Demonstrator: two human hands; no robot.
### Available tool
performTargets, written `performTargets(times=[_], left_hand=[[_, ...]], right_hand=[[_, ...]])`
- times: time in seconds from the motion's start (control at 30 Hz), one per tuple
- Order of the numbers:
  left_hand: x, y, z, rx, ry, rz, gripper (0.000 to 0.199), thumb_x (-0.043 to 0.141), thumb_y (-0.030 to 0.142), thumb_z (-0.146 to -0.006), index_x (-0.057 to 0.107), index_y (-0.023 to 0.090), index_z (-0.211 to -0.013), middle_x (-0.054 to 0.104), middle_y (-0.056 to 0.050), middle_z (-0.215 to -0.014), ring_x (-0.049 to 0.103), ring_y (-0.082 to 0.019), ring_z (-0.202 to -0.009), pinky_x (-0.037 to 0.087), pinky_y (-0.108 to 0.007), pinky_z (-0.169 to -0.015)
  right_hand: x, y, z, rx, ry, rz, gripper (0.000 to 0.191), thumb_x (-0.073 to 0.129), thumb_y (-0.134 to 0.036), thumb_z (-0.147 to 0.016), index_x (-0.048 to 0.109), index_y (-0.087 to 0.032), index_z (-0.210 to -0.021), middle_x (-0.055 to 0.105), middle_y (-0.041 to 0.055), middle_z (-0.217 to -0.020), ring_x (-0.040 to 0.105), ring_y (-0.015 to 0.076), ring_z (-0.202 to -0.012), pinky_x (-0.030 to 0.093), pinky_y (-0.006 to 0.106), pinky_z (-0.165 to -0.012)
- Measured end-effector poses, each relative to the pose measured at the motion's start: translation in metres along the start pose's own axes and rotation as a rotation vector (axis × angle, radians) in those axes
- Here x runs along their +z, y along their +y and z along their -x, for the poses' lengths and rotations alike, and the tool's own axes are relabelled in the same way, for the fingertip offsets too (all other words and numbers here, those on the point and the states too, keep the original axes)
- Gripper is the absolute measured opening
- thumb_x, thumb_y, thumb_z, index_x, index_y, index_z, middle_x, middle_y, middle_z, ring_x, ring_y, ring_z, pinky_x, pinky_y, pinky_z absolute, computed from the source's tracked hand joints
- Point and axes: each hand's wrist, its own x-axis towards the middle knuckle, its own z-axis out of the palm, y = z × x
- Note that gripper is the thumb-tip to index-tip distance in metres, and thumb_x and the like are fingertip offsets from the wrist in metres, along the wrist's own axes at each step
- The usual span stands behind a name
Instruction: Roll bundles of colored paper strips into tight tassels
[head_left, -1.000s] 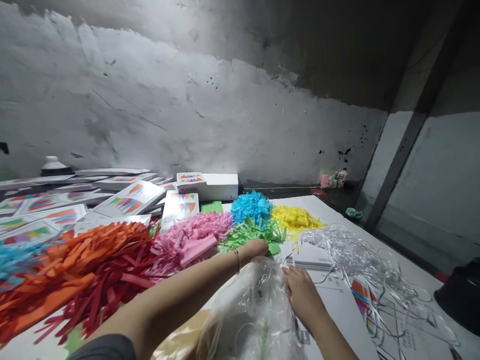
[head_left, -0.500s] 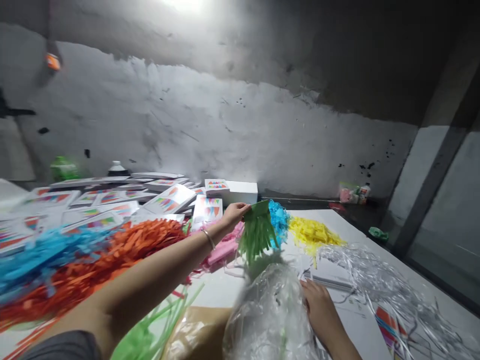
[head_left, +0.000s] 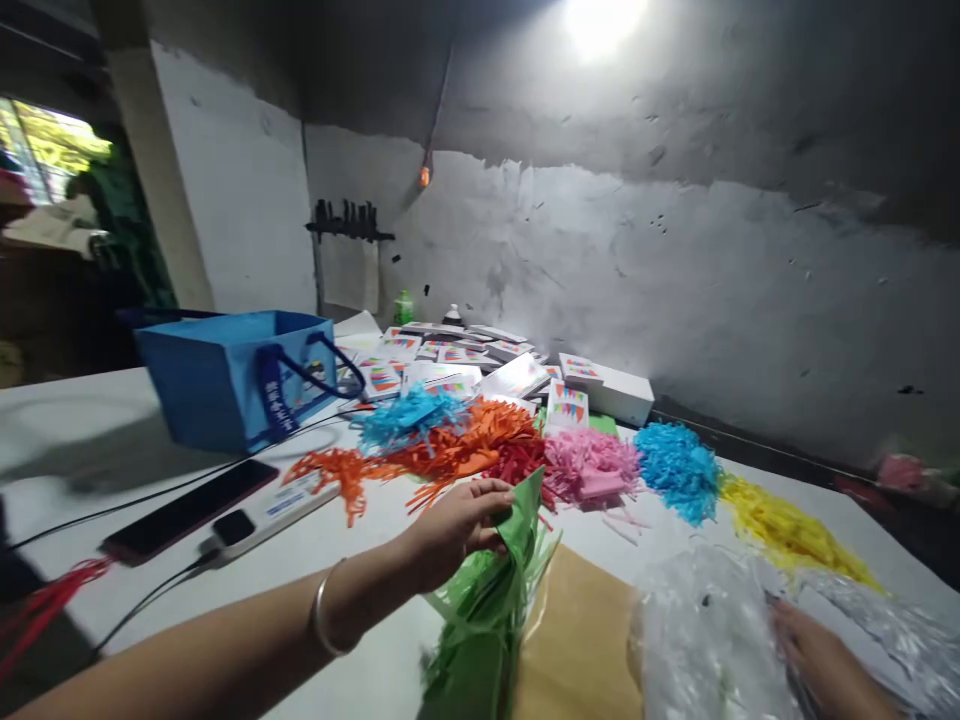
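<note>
The bag [head_left: 701,625] is clear, glossy, crinkled plastic; the bracelet [head_left: 321,615], smooth shiny metal; the wall [head_left: 555,240], rough and matt.

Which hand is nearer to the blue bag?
Left. The left hand, pinching green paper, is to the right of the blue bag; the right hand is farther right, beside the clear plastic.

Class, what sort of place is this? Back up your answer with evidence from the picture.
Probably a small craft or packing workshop: heaps of fringed blue paper and yellow paper, many flat white printed boxes, and a rough grey-and-white wall.
</note>
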Motion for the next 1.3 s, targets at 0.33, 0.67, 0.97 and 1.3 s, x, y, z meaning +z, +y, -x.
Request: performTargets(times=[0.33,0.67,0.97,1.3], left_hand=[[-0.028,-0.054,0.064,-0.128,-0.006,0.209,0.048,0.089,0.044,-0.065,0.062,0.015,-0.092,0.057,0.003,-0.074,0.056,-0.011,-0.062,0.048,-0.022,-0.054],[-0.038,-0.072,0.091,-0.040,-0.075,0.133,0.053,0.089,0.050,-0.066,0.068,0.016,-0.100,0.063,-0.001,-0.087,0.055,-0.015,-0.082,0.043,-0.025,-0.073],[-0.039,-0.076,0.087,0.145,-0.067,-0.269,0.013,0.066,0.024,-0.083,0.071,0.015,-0.092,0.065,-0.004,-0.089,0.058,-0.019,-0.083,0.045,-0.030,-0.076],[-0.042,-0.090,0.087,0.631,-0.070,-0.880,0.045,0.048,-0.001,-0.074,0.067,0.015,-0.112,0.067,-0.012,-0.101,0.064,-0.024,-0.094,0.056,-0.035,-0.082]], right_hand=[[-0.022,-0.380,0.081,-0.548,0.252,-0.463,0.029,0.066,-0.022,-0.092,0.065,-0.024,-0.121,0.073,0.0075,-0.102,0.069,0.0209,-0.092,0.059,0.032,-0.080],[0.000,-0.405,0.087,-0.149,-0.168,-0.910,0.025,0.056,-0.039,-0.098,0.068,-0.023,-0.082,0.068,-0.0012,-0.076,0.066,0.0141,-0.072,0.051,0.019,-0.065],[0.010,-0.398,0.089,-0.174,0.134,-0.670,0.014,0.047,-0.029,-0.102,0.058,-0.023,-0.095,0.062,0.0031,-0.088,0.064,0.0163,-0.082,0.051,0.021,-0.059],[0.024,-0.416,0.099,-0.435,0.372,-0.044,0.050,0.056,-0.035,-0.097,0.048,-0.007,-0.138,0.065,0.0190,-0.119,0.066,0.0311,-0.103,0.060,0.043,-0.080]])
